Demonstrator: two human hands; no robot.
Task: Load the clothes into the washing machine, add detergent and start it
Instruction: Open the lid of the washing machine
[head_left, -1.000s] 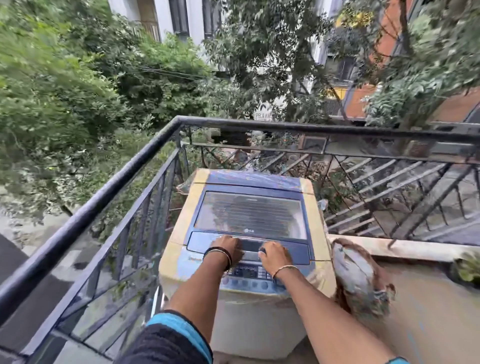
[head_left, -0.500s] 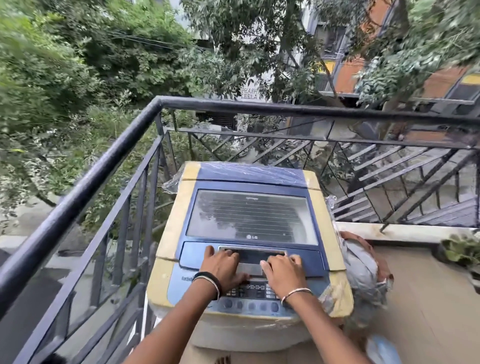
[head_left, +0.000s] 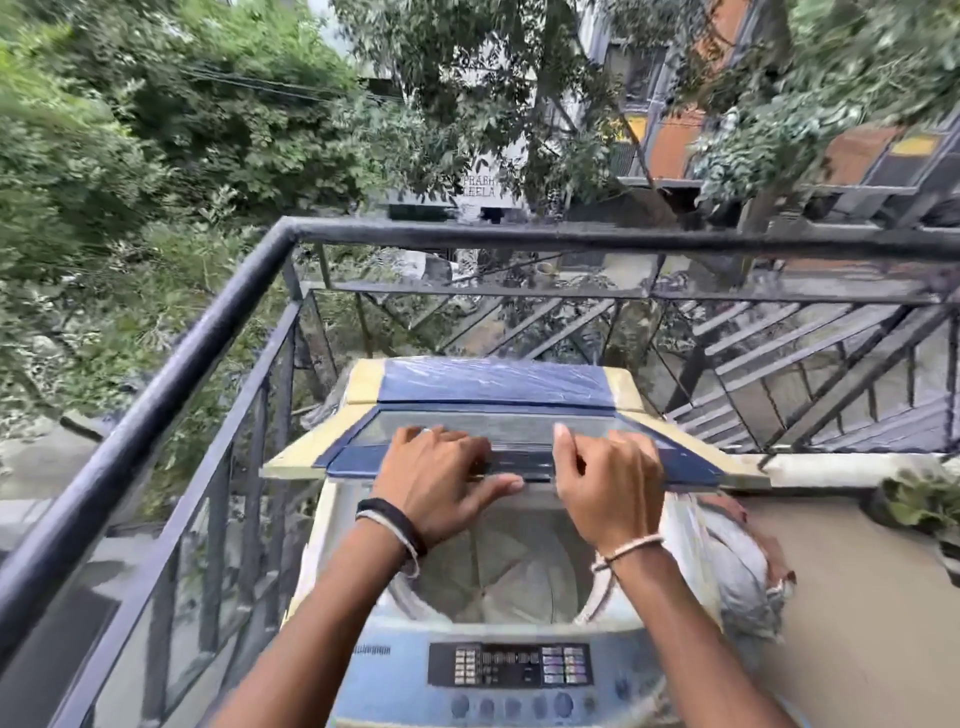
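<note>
one lid (head_left: 514, 431) now lifted, left hand (head_left: 441, 483) and right hand (head_left: 608, 483) both gripping its edge

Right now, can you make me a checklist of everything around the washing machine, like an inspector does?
Surface: brown balcony floor; the machine stands in its corner.
Job's things: washing machine with lid partly raised; drum shows no clothes; no detergent seen.
Clutter: grey wrapped bundle beside the machine's right side; potted plant at far right.
Grippers: left hand and right hand both grip the lid's front edge.
Cables: thin wires among the trees; none seen at the machine.
Surroundings: black railing, buildings beyond.
</note>
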